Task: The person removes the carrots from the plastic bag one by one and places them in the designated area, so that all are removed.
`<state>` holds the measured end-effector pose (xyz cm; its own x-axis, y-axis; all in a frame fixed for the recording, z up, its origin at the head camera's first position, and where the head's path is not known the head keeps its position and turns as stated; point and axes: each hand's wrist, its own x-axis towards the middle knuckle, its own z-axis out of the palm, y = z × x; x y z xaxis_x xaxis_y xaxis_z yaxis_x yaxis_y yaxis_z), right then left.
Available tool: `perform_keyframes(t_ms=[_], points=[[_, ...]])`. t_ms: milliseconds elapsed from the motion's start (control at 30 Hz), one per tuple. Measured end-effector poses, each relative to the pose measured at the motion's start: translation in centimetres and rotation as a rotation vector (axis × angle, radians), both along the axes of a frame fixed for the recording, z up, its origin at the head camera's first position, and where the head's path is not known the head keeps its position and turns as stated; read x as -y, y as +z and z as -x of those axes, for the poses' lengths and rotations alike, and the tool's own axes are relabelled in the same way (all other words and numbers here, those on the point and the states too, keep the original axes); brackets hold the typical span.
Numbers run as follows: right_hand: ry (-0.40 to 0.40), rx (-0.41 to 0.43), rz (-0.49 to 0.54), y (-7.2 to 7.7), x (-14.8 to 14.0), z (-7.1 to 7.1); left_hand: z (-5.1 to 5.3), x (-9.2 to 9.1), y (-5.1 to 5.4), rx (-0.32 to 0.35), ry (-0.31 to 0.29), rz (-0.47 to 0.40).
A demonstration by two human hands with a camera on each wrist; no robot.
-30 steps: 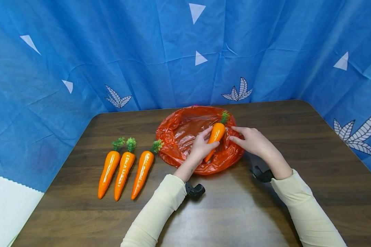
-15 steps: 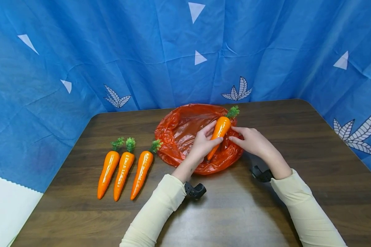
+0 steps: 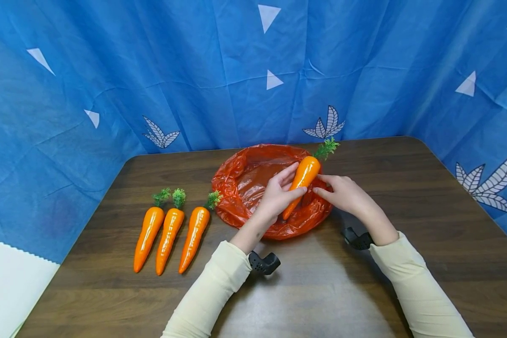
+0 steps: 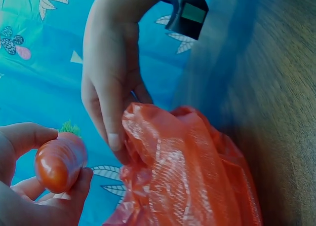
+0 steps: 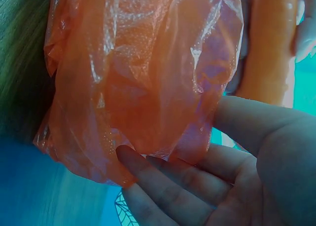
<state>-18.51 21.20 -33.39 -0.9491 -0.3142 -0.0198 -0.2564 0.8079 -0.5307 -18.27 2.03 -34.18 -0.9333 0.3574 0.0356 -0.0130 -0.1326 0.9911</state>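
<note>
An orange carrot [image 3: 306, 172] with a green leafy top is gripped between the thumb and fingers of my left hand [image 3: 274, 196]. It is tilted, leaves up and away to the right, above the red plastic bag [image 3: 227, 190], whose mouth is spread wide. At the bag's right rim my right hand [image 3: 347, 193] pinches the film; the right wrist view shows the thumb on one side of the plastic [image 5: 143, 83] and the fingers on the other. In the left wrist view the held carrot [image 4: 55, 168] points its tip at the camera, apart from the bag [image 4: 177, 162].
Three more carrots lie side by side left of the bag: a left one [image 3: 148, 239], a middle one [image 3: 169, 240] and a right one [image 3: 194, 239] whose leaves reach the bag's edge. A blue curtain [image 3: 219, 70] hangs behind the wooden table [image 3: 321, 300].
My left hand has lifted the carrot upward and to the right from over the bag's mouth, so its leaves now rise beyond the rim. The right hand has stayed at the rim.
</note>
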Motion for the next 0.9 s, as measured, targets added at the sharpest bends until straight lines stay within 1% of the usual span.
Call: perform_keyframes(t_ms=[200, 367, 533, 667, 767, 900], points=[[0.003, 0.01, 0.007, 0.0, -0.1, -0.1, -0.6, 0.5, 1.0, -0.026, -0.003, -0.008], [0.006, 0.015, 0.013, 0.1, 0.0, -0.2, -0.9, 1.2, 1.7, -0.036, -0.004, -0.024], [0.006, 0.011, 0.009, 0.2, 0.0, -0.2, -1.3, 1.8, 2.1, -0.045, -0.017, -0.042], [0.006, 0.019, 0.016, 0.1, 0.0, -0.3, -1.6, 2.5, 2.3, -0.067, -0.024, -0.054], [0.002, 0.027, 0.023, 0.1, 0.0, -0.3, -1.8, 3.2, 2.5, -0.087, -0.011, -0.052], [0.005, 0.01, 0.02, 0.1, 0.0, -0.2, -2.0, 4.1, 2.7, -0.102, 0.022, -0.044]])
